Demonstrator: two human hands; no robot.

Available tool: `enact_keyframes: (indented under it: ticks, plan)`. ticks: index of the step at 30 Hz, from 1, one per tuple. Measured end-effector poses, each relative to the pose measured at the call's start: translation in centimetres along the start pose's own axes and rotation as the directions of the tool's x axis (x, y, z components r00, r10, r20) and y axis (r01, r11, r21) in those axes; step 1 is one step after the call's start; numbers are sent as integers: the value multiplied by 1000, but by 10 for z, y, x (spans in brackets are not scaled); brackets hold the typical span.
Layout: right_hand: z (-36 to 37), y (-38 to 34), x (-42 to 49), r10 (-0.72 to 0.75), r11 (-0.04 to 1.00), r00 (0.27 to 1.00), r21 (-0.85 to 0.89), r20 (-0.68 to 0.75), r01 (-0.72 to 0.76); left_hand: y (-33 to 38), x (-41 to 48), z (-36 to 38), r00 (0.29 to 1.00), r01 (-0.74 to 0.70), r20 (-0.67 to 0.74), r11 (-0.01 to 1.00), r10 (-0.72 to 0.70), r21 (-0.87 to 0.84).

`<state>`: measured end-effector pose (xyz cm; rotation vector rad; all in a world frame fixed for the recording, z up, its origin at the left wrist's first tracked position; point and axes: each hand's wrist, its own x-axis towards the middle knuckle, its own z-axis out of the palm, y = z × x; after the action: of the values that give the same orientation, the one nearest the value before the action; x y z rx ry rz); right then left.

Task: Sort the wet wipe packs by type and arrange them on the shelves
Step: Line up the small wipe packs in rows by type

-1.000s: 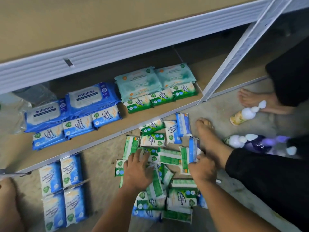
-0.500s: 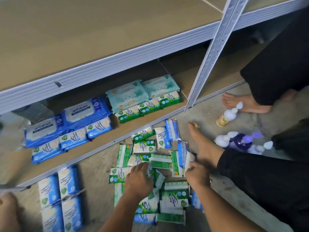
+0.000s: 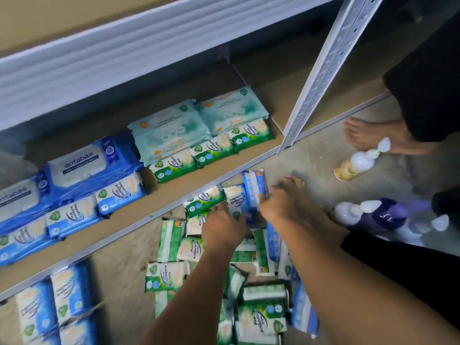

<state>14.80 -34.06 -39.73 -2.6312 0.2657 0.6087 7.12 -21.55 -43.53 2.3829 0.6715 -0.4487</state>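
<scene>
Head view, looking down with some motion blur at a bottom shelf (image 3: 174,192) and the floor (image 3: 119,257) in front of it. A white shelf post (image 3: 321,78) rises at the right.

Left of the post, two large teal packs (image 3: 171,130) sit on the shelf with three small green pine packs (image 3: 211,150) in a row at their front. Farther left are large blue antabax packs (image 3: 84,165) with small blue packs (image 3: 119,192) in front. All lie flat, long axes running along the shelf edge.

Below and left of the post, a loose pile (image 3: 169,272) of small green and blue packs lies on the floor, pointing in mixed directions. At the pile's end nearest the post, the left hand (image 3: 222,226) is palm down, fingers bent over the near end of a blue-and-white pack (image 3: 235,195) whose long axis points toward the shelf. The right hand (image 3: 281,202) touches the edge of a blue pack (image 3: 254,183) just beside it, also lengthwise toward the shelf. I cannot tell whether either hand grips or only touches.

Far below-left of the post, more floor packs (image 3: 69,292), blue ones, lie side by side. Right of the post, a pump bottle (image 3: 356,163) is beside a bare foot (image 3: 368,135), with a purple bottle (image 3: 383,215) nearer the camera.
</scene>
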Motion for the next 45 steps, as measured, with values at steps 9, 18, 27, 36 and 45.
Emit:
enact_keyframes:
  ticks: [9,18,27,36,45]
  plan:
    - [19,-23,49,48,995,997,-89,55,-43,12,20,35,990,139,-61,968,-128,210]
    - [-3,-28,43,85,990,993,-115,76,-76,14,21,24,983,174,-61,985,-175,-18]
    - [-19,-34,-15,97,929,986,343,135,-138,-4,-38,-40,987,135,-59,972,-148,-191]
    - [-12,-46,-119,28,465,825,723,564,-510,-55,-137,-127,966,163,-63,774,-253,-612]
    - [2,-30,-222,-149,464,742,709,654,-532,-115,-241,-147,980,156,69,503,-188,-850]
